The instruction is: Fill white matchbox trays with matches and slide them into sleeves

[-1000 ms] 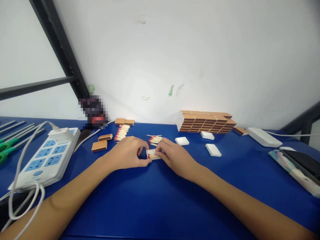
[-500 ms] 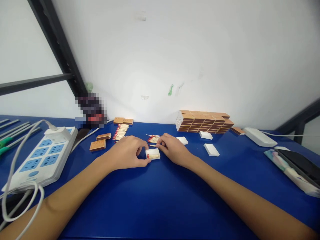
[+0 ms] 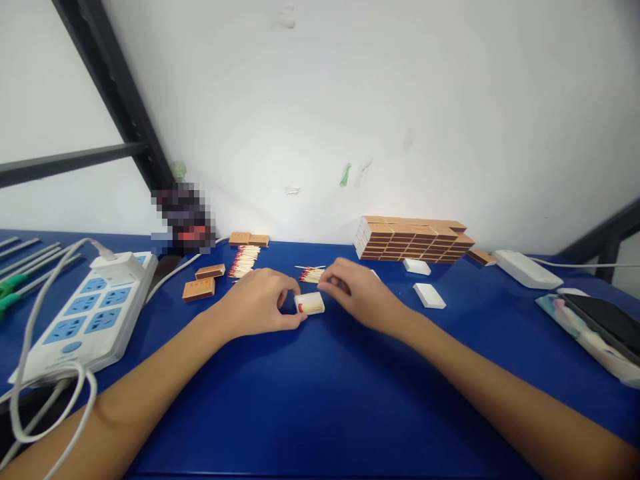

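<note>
My left hand (image 3: pixel 260 301) holds a small white matchbox tray (image 3: pixel 303 299) on the table between thumb and fingers. Inside the tray lie several red-headed matches (image 3: pixel 313 308). My right hand (image 3: pixel 350 287) is just right of the tray, fingertips pinched together; whether a match sits between them is hidden. Just behind the tray and beside the right fingertips is a small pile of loose matches (image 3: pixel 311 275). Farther left, past my left hand, a larger row of matches (image 3: pixel 244 261) lies on the blue table (image 3: pixel 330 400).
A stack of brown matchboxes (image 3: pixel 415 240) stands by the wall. White trays (image 3: pixel 429 295) lie at right, matchbox sleeves (image 3: pixel 199 289) at left. A power strip (image 3: pixel 95 313) with cables is at left; a white adapter (image 3: pixel 525 269) and a dark phone-like object (image 3: pixel 605 320) are at right.
The match at my right fingertips beside the tray no longer shows there. My right hand has shifted slightly up, toward the small pile. My left hand still holds the tray.
</note>
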A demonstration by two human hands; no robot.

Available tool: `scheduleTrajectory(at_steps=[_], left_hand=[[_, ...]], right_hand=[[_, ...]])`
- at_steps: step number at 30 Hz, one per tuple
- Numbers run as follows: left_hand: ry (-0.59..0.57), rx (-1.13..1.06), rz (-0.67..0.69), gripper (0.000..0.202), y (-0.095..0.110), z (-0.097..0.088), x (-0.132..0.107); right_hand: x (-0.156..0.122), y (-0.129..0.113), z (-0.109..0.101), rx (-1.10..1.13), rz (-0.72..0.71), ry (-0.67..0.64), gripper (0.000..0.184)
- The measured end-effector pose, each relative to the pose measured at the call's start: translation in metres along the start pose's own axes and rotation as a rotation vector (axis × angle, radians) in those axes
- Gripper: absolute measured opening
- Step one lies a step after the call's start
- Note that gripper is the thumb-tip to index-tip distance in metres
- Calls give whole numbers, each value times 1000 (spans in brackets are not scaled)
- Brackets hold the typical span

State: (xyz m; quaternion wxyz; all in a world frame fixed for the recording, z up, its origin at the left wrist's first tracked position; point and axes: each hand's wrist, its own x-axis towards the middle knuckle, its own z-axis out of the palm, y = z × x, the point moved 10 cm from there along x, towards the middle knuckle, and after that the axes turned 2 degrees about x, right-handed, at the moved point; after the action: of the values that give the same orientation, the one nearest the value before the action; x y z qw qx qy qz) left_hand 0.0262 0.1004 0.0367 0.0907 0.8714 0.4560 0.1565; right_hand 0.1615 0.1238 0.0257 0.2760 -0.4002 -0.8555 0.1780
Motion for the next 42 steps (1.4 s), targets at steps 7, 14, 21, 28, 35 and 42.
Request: scheduleTrajectory(at_steps=[7, 14, 21, 28, 35, 42], left_hand=[[-40, -66, 6, 24, 3, 10, -1], [-50, -57, 20, 21, 8, 11, -2], [-45, -57, 10, 25, 6, 11, -1], [-45, -47, 24, 25, 6, 10, -1], [-23, -17, 19, 24, 5, 7, -1], [17, 11, 3, 22, 1, 4, 0]], right_hand=[[21, 25, 9, -3, 20, -15, 9], [20, 29, 17, -26, 45, -15, 11], [11, 34, 11, -28, 39, -38, 9], [10, 27, 14, -33, 11, -73, 10], [6, 26, 11, -96, 25, -78, 11], [-3, 10, -2, -85, -1, -82, 11]])
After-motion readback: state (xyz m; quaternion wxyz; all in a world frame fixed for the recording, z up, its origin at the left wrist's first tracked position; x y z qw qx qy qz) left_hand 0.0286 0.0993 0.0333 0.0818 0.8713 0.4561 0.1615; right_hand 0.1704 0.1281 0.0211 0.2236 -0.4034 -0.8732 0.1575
